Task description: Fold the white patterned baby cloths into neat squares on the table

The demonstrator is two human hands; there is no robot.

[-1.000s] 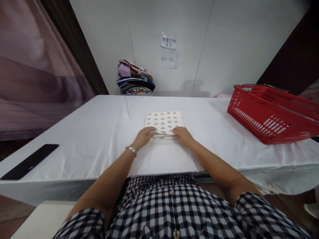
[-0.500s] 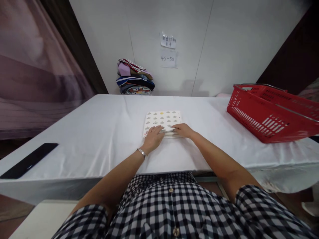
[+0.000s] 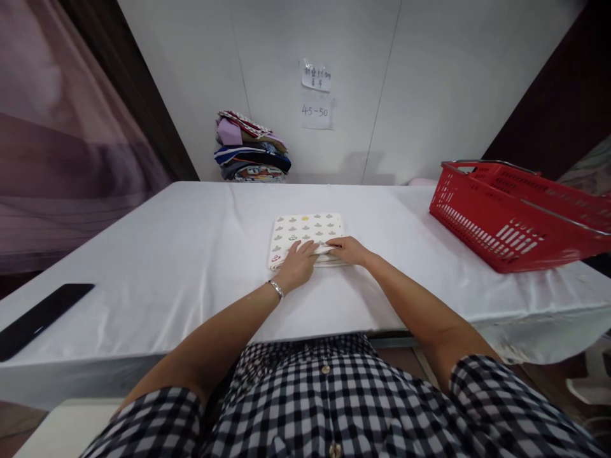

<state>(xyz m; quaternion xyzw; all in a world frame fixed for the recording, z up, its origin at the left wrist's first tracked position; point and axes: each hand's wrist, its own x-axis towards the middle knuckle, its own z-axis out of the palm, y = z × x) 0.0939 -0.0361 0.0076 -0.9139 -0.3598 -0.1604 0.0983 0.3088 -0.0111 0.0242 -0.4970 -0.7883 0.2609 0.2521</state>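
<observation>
A folded white cloth [image 3: 305, 227] lies on the table in front of me, printed with rows of small grey shapes, one yellow mark and a red one near its left front corner. Its layers show along the near edge. My left hand [image 3: 296, 265] rests on the near part of the cloth, fingers stretched out over the top and holding nothing. Close to its right, my right hand [image 3: 349, 250] pinches the near right edge, where the top layer is slightly lifted. The fingertips of both hands almost meet.
The table [image 3: 200, 235] has a white cover. A red plastic basket [image 3: 515, 222] with metal handles stands at the right. A stack of folded fabrics [image 3: 252, 149] sits at the back against the wall. A black phone-like slab [image 3: 45, 315] lies at the left front.
My left hand has slid a little to the right over the cloth, uncovering the red mark at its corner. My right hand keeps its pinch on the edge. The whole view has shifted slightly.
</observation>
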